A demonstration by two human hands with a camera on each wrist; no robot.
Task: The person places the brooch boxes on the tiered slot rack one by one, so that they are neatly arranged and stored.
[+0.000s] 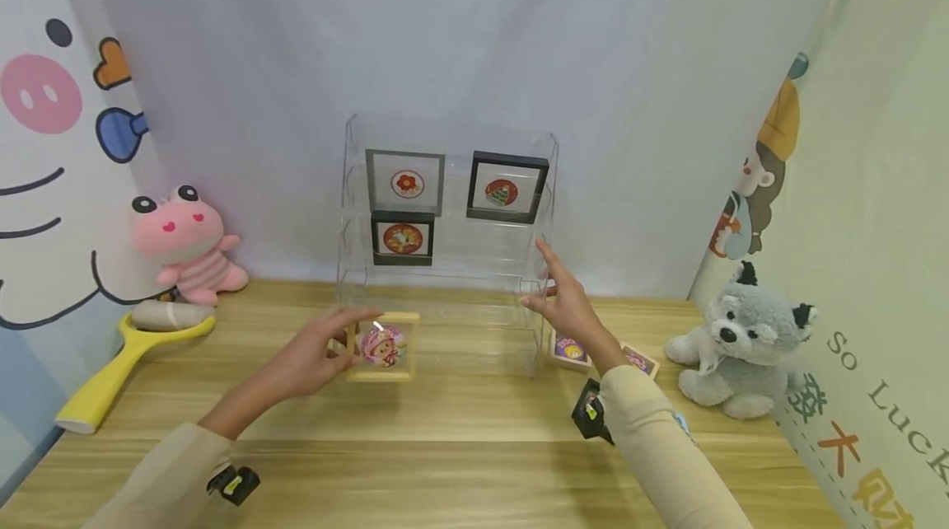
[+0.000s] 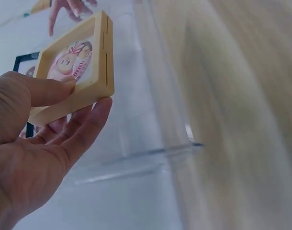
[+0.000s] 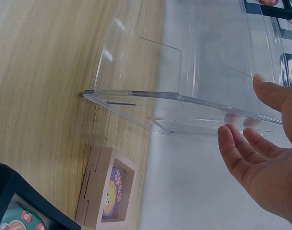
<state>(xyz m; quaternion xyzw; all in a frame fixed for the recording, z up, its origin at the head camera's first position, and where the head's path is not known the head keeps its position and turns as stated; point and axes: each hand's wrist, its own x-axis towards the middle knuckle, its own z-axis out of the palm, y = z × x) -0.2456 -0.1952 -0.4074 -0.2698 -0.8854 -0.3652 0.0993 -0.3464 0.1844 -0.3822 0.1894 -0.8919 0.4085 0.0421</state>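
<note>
1. Plush toy (image 1: pixel 185 245), pink and striped, and a yellow-handled roller (image 1: pixel 124 360) border the left, bare tabletop (image 1: pixel 460 430) stretching between the forearms
2. A left hand (image 1: pixel 307 352) pinches a cream-yellow frame (image 1: pixel 385 348) by its side, before the lower left of a clear acrylic rack (image 1: pixel 478 316); contact with the rack cannot be told
3. Work appears partway: a red-flower frame (image 1: pixel 406 184), a black food-picture frame (image 1: pixel 403 239) below it and a black cake-slice frame (image 1: pixel 507 188) already stand on the rack, with room between the upper pair and on lower tiers
4. A right hand (image 1: pixel 572 306), thumb and fingers spread wide astride the rack's right side edge, holds no frame; touch is unclear
5. Off the rack remain a pale pink frame (image 1: pixel 569 350) just beside it, a second pink frame (image 1: pixel 639 360) and a dark-edged frame (image 3: pixel 28 206), near a gray husky plush (image 1: pixel 749 339)
</note>
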